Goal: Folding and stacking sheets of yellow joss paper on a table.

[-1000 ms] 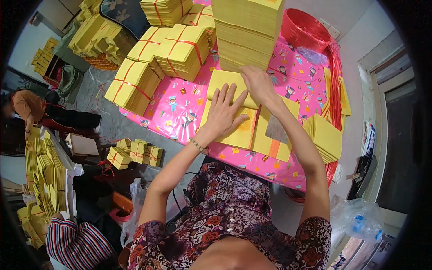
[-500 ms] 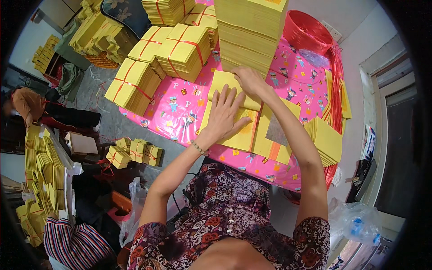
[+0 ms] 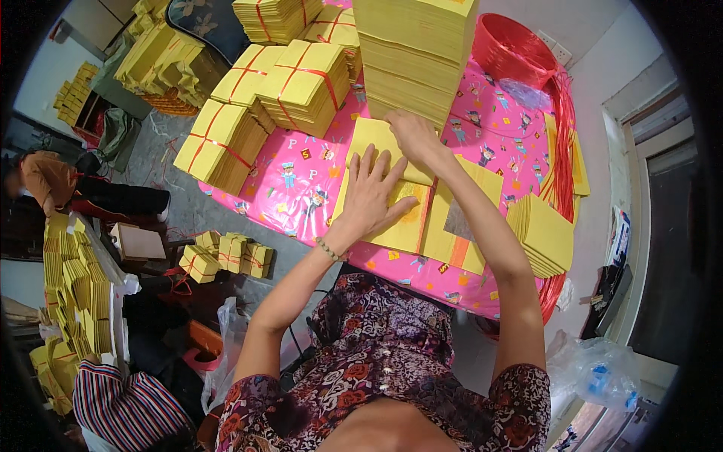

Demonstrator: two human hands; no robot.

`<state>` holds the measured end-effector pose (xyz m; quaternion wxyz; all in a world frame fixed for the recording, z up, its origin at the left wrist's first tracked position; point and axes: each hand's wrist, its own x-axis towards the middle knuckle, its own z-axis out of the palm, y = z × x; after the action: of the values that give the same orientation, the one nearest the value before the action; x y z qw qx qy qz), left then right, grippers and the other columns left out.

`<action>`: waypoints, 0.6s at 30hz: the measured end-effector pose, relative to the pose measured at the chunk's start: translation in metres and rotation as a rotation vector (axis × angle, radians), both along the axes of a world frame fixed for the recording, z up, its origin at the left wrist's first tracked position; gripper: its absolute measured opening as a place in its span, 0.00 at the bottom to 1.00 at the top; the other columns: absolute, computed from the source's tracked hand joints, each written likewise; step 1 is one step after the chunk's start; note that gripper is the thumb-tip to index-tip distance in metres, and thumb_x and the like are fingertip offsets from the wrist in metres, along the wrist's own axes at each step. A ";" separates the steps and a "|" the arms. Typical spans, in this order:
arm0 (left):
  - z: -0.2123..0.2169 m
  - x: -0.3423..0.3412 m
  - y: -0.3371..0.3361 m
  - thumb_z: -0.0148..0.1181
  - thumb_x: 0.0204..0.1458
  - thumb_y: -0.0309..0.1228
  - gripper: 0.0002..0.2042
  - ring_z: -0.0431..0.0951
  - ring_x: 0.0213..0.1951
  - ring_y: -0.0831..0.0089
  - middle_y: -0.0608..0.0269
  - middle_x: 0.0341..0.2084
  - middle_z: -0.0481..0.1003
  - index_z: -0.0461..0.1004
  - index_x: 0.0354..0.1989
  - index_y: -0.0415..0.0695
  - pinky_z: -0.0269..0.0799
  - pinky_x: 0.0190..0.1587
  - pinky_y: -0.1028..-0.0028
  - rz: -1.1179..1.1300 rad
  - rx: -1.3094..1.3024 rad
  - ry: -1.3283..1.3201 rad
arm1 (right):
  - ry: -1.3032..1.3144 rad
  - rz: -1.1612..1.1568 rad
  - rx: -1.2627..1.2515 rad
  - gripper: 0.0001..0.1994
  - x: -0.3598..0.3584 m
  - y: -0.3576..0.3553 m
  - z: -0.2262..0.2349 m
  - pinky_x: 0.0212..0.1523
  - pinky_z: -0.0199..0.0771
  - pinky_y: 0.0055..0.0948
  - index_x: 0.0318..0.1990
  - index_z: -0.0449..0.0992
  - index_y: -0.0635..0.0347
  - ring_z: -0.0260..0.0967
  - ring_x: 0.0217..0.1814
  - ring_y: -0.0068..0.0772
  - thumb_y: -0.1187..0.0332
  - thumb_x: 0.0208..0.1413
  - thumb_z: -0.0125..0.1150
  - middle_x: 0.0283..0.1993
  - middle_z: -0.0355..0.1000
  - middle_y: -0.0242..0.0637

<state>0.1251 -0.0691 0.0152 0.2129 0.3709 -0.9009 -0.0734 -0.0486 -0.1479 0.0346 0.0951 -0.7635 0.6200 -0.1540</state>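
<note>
My left hand (image 3: 369, 194) lies flat with spread fingers on a folded yellow paper sheet (image 3: 371, 133), pressing it down; a beaded bracelet circles that wrist. My right hand (image 3: 416, 137) is closed at the sheet's far right edge, its curled fingers on the paper, fingertips partly hidden. Beneath the fold shows yellow paper with an orange print (image 3: 409, 218) and a red-orange strip. Just right of it lies another yellow sheet (image 3: 482, 184) bearing a dark grey-brown square (image 3: 456, 221). A tall stack of yellow paper (image 3: 407, 64) rises directly beyond my right hand.
Bundles tied with red ribbon (image 3: 301, 87) sit at the table's left. A red basin (image 3: 514, 49), red strips (image 3: 557, 181) and a fanned paper stack (image 3: 541, 237) are on the right. A pink patterned cloth (image 3: 290, 196) covers the table. Two people work at left, one in a striped sleeve (image 3: 128, 399).
Both hands stay on the folded sheet, nearly in place. My right hand has shifted very slightly left along its far edge. The view has moved a little.
</note>
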 end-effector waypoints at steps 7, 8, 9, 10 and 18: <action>0.000 0.006 0.003 0.52 0.54 0.62 0.38 0.54 0.67 0.45 0.45 0.64 0.60 0.62 0.67 0.49 0.44 0.68 0.43 0.007 0.032 -0.028 | 0.113 -0.022 -0.195 0.11 0.013 0.004 -0.012 0.45 0.73 0.49 0.43 0.71 0.64 0.72 0.47 0.54 0.78 0.51 0.51 0.41 0.71 0.49; 0.000 0.007 0.003 0.53 0.53 0.62 0.38 0.54 0.68 0.45 0.44 0.64 0.60 0.62 0.67 0.49 0.44 0.68 0.43 -0.005 0.021 -0.027 | 0.114 -0.021 -0.210 0.11 0.014 0.005 -0.012 0.45 0.73 0.49 0.43 0.71 0.65 0.72 0.47 0.53 0.78 0.51 0.51 0.42 0.71 0.49; -0.001 0.008 0.003 0.54 0.53 0.62 0.38 0.54 0.68 0.45 0.44 0.64 0.60 0.62 0.67 0.49 0.45 0.68 0.43 -0.016 0.009 -0.027 | 0.115 -0.019 -0.225 0.11 0.014 0.006 -0.013 0.45 0.73 0.48 0.43 0.70 0.65 0.71 0.48 0.52 0.78 0.50 0.51 0.42 0.71 0.48; -0.001 0.008 0.003 0.54 0.53 0.62 0.38 0.54 0.68 0.45 0.44 0.64 0.60 0.62 0.67 0.49 0.45 0.68 0.43 -0.018 0.010 -0.028 | 0.114 -0.021 -0.225 0.11 0.014 0.006 -0.013 0.45 0.73 0.48 0.43 0.70 0.65 0.71 0.48 0.52 0.78 0.50 0.51 0.42 0.71 0.48; 0.004 0.011 0.007 0.58 0.49 0.62 0.38 0.55 0.65 0.40 0.43 0.61 0.61 0.66 0.65 0.51 0.47 0.68 0.45 0.019 -0.004 -0.009 | 0.123 -0.038 -0.215 0.12 0.016 0.007 -0.017 0.47 0.72 0.46 0.44 0.70 0.64 0.70 0.50 0.50 0.79 0.51 0.50 0.43 0.71 0.47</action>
<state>0.1364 -0.0622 0.0197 0.2102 0.3792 -0.8986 -0.0679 -0.0327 -0.1409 0.0177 -0.0283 -0.7655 0.6188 -0.1742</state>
